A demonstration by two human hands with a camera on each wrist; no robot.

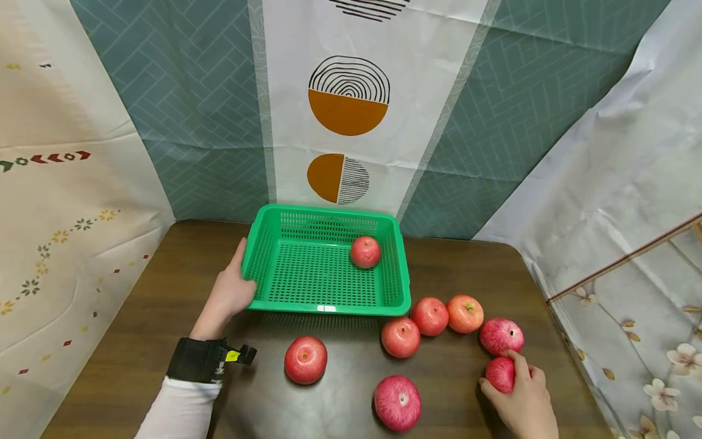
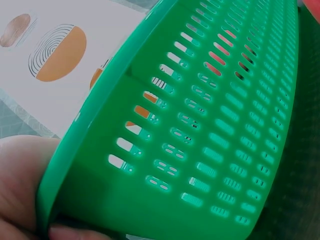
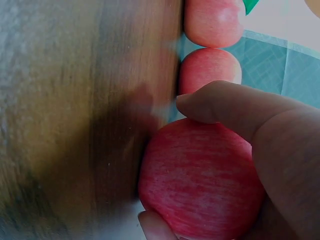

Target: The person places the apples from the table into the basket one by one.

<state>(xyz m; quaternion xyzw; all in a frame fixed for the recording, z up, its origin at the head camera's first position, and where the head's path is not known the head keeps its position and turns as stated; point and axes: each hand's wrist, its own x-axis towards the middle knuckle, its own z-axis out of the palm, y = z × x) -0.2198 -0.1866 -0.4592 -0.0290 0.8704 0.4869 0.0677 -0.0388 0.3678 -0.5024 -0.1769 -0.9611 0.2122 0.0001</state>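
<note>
My left hand (image 1: 233, 289) grips the left edge of a green plastic basket (image 1: 329, 309). In the left wrist view, fingers and thumb lie on both sides of the basket's rim (image 2: 95, 125). One red apple (image 1: 365, 252) sits inside, toward the right wall. At the lower right, my right hand (image 1: 523, 396) holds a dark red apple (image 1: 499, 374), fingers and thumb round its sides. The right wrist view shows this apple (image 3: 200, 175) low over the brown tabletop. Just beyond it lies another dark red apple (image 1: 501, 336).
Three lighter apples, a near one (image 1: 401, 337), a middle one (image 1: 430, 316) and an orange-tinted one (image 1: 465, 314), line up by the basket's front right corner. Nearer the front are a red apple (image 1: 305, 360) and a streaked apple (image 1: 397, 402). Patterned cloth (image 1: 219, 122) hangs behind the table (image 1: 164, 292).
</note>
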